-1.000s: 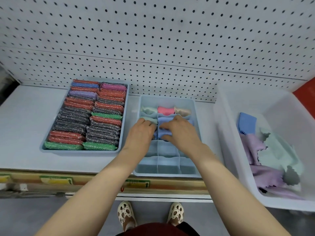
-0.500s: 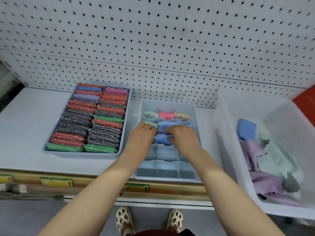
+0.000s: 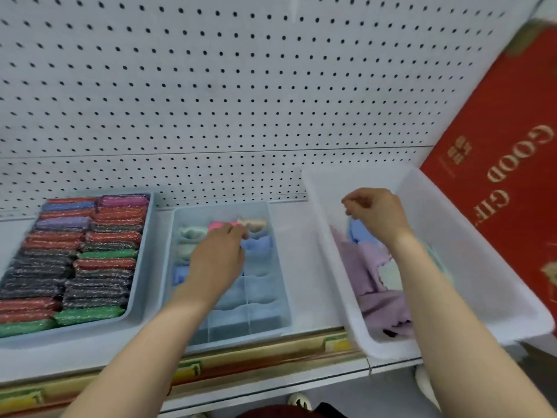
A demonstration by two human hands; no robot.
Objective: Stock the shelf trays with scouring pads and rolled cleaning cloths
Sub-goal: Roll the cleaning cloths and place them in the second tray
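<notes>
A blue tray (image 3: 146, 254) on the left is packed with glittery scouring pads (image 3: 99, 263) in red, grey, green and purple. Beside it stands a divided blue tray (image 3: 282, 285) with rolled cloths in its far cells: mint (image 3: 190, 232), pink (image 3: 220, 226), beige (image 3: 253, 223) and blue (image 3: 260, 245). My left hand (image 3: 218, 256) lies over the middle cells with its fingers stretched toward the pink and blue rolls. My right hand (image 3: 376, 212) hovers over the white bin (image 3: 325, 236), its fingers loosely curled above a blue cloth (image 3: 358, 235) and holding nothing that I can see.
Loose purple cloths (image 3: 372, 279) lie in the white bin, partly behind my right forearm. A red gift box (image 3: 497, 176) leans at the far right. White pegboard (image 3: 211, 86) backs the shelf. Price labels (image 3: 187, 369) run along the shelf's front edge.
My right hand left the divided tray and swung right to above the white bin. My left hand slid further over the tray's middle cells. The view turned to the right.
</notes>
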